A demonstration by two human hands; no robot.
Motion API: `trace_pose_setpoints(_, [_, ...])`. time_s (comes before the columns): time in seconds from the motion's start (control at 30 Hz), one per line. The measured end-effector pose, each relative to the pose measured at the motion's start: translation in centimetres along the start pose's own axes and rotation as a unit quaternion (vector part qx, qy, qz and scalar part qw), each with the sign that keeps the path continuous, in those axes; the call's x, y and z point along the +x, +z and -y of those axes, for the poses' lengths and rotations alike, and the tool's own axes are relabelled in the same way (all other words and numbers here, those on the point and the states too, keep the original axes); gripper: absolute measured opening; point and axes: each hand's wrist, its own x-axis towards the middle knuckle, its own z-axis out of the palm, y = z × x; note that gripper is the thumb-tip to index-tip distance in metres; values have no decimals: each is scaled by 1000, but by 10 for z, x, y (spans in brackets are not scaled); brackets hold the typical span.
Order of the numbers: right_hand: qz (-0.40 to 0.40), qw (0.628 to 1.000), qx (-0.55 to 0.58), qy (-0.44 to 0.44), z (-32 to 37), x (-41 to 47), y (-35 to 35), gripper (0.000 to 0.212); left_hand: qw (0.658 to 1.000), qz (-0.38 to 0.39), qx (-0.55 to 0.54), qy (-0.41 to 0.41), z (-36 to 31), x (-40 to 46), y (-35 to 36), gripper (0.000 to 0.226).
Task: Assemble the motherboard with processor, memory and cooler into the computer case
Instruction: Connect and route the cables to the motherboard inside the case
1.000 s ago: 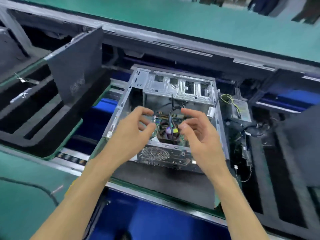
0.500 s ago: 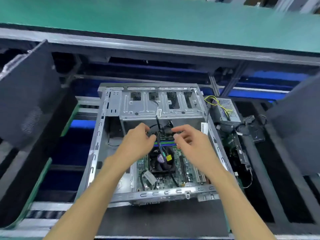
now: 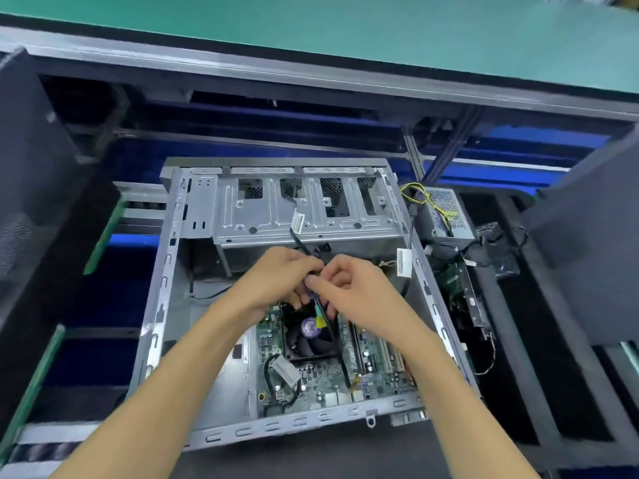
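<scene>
Centre frame, the open computer case (image 3: 162, 305) lies flat on the dark surface (image 3: 311, 454), motherboard (image 3: 345, 375) seated inside at lower centre with the cooler (image 3: 307, 337) on it. Left hand (image 3: 276, 281) and right hand (image 3: 359, 288) meet just above the cooler, fingers curled, both pinching a black cable (image 3: 299, 242). Far right, a power supply (image 3: 446, 216) sits beside the case.

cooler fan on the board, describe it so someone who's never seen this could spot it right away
Start at the open grey computer case in the middle of the view, then look to the green motherboard on its floor. The cooler fan is the square black block just below both hands, the only part with a round purple sticker at its hub.
</scene>
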Motion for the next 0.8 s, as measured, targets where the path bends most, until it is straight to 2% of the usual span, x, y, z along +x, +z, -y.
trace_pose_setpoints(0.17, [89,995,-42,-4,2,0,-23,39,981,29,-190,-9,1,-5,1,28])
trace_pose_setpoints(0.23, [128,991,-48,-3,-1,1,-33,41,976,44,-212,7,4,-9,0,27])
trace_pose_setpoints(0.4, [167,986,-3,-11,-12,2,-39,33,980,-3,-194,40,9,-15,8,23])
trace_pose_setpoints(0.57, [111,991,15,-75,-16,3,-38,22,995,-49,-85,27,6,-14,5,26])
trace_pose_setpoints(0.67, [110,991,15,-79,-18,3,-37,23,996,-70,-56,20,7,-12,4,28])
trace_pose_setpoints(0.8, [166,984,30,-49,-20,2,-37,25,997,-23,-75,4,9,-8,3,29])
